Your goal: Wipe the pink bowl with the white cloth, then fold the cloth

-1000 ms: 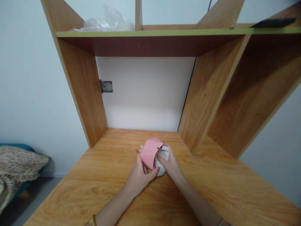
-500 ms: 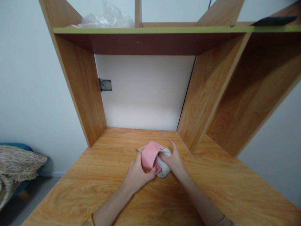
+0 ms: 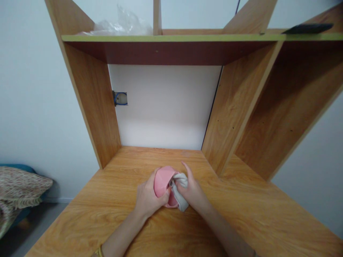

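My left hand (image 3: pixel 147 198) is wrapped round a pink bowl-like dish (image 3: pixel 161 181), tilted on its side just above the wooden desk (image 3: pixel 112 200). My right hand (image 3: pixel 193 192) grips a white cloth (image 3: pixel 180 192) and presses it into the dish's opening. The two hands meet at the middle of the desk, close to me. Part of the dish and the cloth is hidden behind my fingers.
A wooden hutch (image 3: pixel 93 96) rises at the desk's back, with a slanted divider (image 3: pixel 230 107) on the right. On the top shelf lie a clear plastic bag (image 3: pixel 120 25) and a dark flat object (image 3: pixel 308 28). A bed with a patterned blanket (image 3: pixel 18 192) stands at lower left.
The dish has been turned in my left hand and shifted slightly left and toward me. My right hand has moved with the cloth around the dish's opening.
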A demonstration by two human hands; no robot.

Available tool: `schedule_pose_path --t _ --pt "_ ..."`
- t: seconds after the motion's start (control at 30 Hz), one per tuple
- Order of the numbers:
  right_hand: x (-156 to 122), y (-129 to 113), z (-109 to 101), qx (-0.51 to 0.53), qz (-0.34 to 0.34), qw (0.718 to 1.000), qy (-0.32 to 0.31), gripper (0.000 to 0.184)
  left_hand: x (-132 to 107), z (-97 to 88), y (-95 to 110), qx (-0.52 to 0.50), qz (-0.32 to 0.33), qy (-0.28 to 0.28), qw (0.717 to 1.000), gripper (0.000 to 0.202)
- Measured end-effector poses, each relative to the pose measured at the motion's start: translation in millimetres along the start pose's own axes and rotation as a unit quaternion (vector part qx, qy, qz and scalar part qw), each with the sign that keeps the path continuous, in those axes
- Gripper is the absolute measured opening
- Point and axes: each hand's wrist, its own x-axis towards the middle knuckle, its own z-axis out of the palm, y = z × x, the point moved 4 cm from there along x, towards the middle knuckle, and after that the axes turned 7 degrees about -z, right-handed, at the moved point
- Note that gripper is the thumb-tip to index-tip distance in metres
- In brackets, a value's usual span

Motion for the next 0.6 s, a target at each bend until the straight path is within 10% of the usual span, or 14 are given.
schedule_pose_path --t 0.23,0.6 --pt "-1.7 8.2 5.1 0.043 0.003 0.999 -0.025 0.074 -1.1 4.0 -2.4 0.027 0.010 -0.006 1.000 0.065" --pt "4.0 24.0 -0.5 0.090 0.010 0.991 0.099 0.066 4.8 13.9 -10.3 -0.142 -0.038 -0.056 0.987 0.085"
